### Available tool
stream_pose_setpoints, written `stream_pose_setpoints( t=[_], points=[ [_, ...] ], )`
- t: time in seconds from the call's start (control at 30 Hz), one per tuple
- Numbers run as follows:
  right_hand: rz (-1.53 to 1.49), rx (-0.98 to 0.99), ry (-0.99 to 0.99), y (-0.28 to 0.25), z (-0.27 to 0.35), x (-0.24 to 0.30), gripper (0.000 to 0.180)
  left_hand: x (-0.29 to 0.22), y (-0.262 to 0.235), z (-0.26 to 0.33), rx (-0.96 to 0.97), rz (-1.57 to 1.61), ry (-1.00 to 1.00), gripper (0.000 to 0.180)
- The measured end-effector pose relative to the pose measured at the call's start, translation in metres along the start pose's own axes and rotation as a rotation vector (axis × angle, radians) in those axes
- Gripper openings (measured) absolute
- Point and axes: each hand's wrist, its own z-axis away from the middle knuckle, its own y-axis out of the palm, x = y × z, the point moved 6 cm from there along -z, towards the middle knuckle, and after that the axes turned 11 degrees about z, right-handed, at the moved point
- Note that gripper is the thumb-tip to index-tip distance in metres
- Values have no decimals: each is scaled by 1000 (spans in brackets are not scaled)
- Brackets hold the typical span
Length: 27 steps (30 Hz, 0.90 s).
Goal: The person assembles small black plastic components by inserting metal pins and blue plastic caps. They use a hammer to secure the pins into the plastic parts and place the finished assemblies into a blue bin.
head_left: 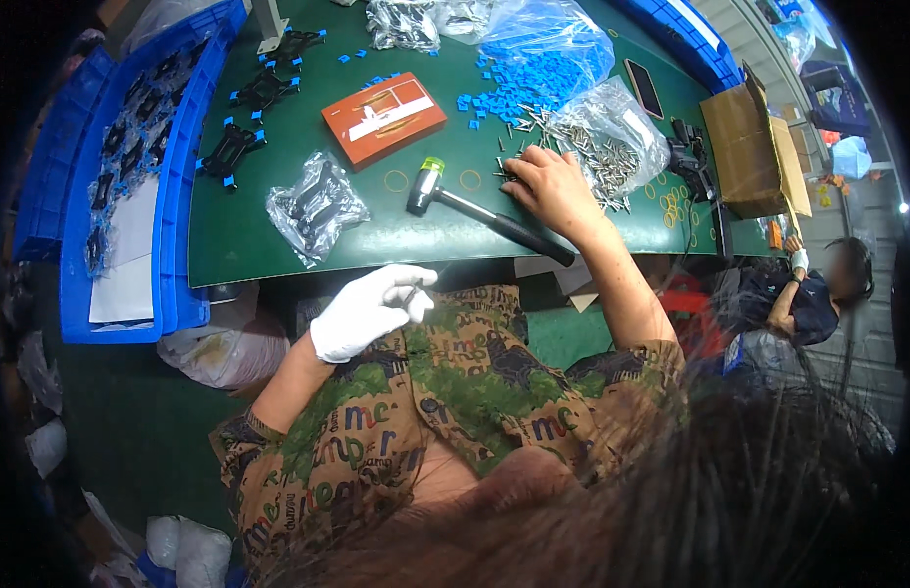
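- hammer (489,216) on table (416,240), nr front edge
- box (401,137) behind hammer, bagged part (318,206) l. of it
- screws (612,162) r. of box
- phone (644,88) behind screws
- carton (744,152) far r., crate (172,225) w/ parts (136,142) far l.

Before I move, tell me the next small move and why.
Probably pinch one piece from the small metal screws with the right hand: it is bare and at the pile's left edge, while the gloved left hand is short of the green table.
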Motion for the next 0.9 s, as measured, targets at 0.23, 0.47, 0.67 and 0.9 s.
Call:
stream_pose_setpoints(
  t=[0.23, 0.47, 0.67, 0.9],
  points=[
    [-63, 15, 8, 9, 4, -7, 19, 22, -12, -11, -222, -417, 92, 27],
    [-205, -122, -15, -27, 9, 13, 15, 27, -11, -18, -326, -317, 67, 27],
    [-492, -116, -251, -55, 28, 100, 16, 11, -3, -20, -388, -700, 176, 27],
    [-429, -164, -248, -52, 30, 119, 16, 2, 4, -15, -425, -938, 280, 24]
  ],
)
